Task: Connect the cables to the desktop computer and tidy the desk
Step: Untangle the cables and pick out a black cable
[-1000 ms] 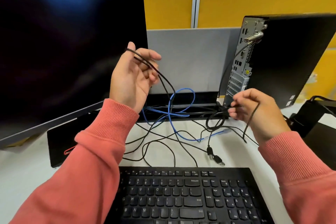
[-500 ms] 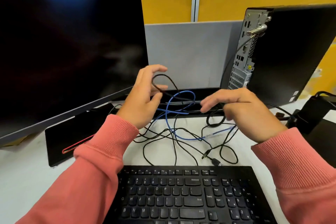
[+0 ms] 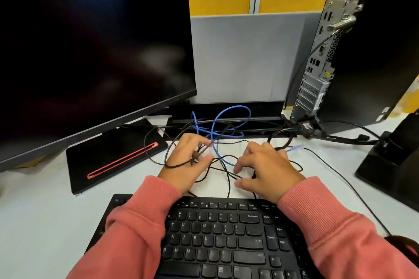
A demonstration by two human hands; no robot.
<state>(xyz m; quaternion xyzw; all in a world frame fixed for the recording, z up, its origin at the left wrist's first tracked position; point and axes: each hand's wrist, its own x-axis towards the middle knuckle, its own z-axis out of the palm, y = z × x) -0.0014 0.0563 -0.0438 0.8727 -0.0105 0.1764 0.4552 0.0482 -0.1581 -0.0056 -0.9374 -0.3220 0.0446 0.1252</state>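
A tangle of thin black cables (image 3: 223, 166) and one blue cable (image 3: 226, 120) lies on the white desk between the keyboard and the monitor. My left hand (image 3: 186, 163) is low over the tangle, with a black cable looped around it and pinched between thumb and fingers. My right hand (image 3: 265, 170) rests palm down on the cables with its fingers spread. The blue cable's clear plug (image 3: 294, 148) pokes out beyond its knuckles. The black desktop computer (image 3: 374, 63) stands at the right, its rear port panel (image 3: 317, 70) facing me with one cable plugged in near the top.
A black keyboard (image 3: 226, 238) lies under my wrists. A large dark monitor (image 3: 90, 52) fills the left, with its flat black base (image 3: 113, 154) on the desk. A black stand (image 3: 396, 161) sits at the right edge. A grey partition (image 3: 244, 56) closes the back.
Both hands have come down from chest height to the desk. The left hand lowered its cable loop onto the tangle. The right hand went from pinching a cable to lying flat.
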